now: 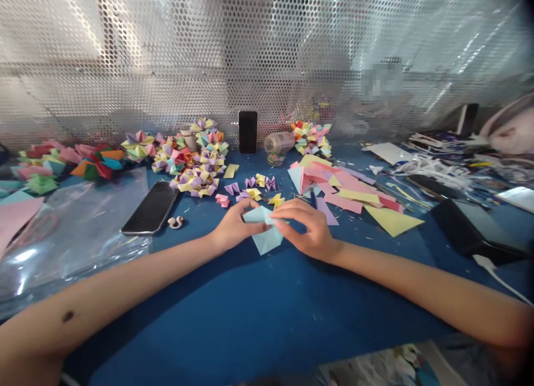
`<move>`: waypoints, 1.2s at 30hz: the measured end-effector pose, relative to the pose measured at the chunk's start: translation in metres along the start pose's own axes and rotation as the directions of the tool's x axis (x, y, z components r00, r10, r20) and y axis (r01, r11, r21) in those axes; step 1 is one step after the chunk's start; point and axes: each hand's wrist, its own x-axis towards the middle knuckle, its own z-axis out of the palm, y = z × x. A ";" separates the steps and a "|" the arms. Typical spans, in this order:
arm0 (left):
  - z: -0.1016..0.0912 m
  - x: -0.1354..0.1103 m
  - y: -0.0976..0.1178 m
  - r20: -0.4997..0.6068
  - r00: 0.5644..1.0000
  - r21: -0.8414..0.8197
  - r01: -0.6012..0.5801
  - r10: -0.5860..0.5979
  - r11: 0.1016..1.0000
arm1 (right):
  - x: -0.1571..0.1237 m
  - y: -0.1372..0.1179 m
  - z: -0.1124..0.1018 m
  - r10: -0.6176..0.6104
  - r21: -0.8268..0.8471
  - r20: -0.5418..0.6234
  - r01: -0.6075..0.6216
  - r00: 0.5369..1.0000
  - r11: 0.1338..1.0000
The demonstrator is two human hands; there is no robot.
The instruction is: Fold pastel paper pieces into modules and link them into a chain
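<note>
While left hand and right hand pinch the blue paper thumb-to-finger, one uneven tug could crease it crooked!

Light blue paper, seemingly creased, raised

Bare table on my near side, small folded pieces blocking just ahead, a flat phone outside my left hand, paper heap ahead of my right hand, upright phone and container farther back, perforated metal closing the far side.
</note>
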 end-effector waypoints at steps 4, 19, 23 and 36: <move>0.001 -0.001 0.001 0.012 1.000 -0.050 0.023 -0.022 0.998 | -0.003 0.002 0.006 0.236 0.131 -0.047 -0.228 0.971 0.965; -0.002 0.002 -0.007 -0.038 0.999 -0.061 -0.025 0.023 0.998 | 0.000 0.008 0.009 0.428 0.186 0.094 -0.438 0.899 0.879; -0.003 0.002 -0.008 -0.022 0.999 -0.065 -0.035 0.033 0.997 | 0.000 0.008 0.008 0.430 0.227 0.109 -0.444 0.896 0.867; -0.001 0.000 -0.004 -0.041 0.999 -0.089 -0.023 0.019 0.996 | -0.001 0.008 0.008 0.419 0.249 0.046 -0.417 0.907 0.874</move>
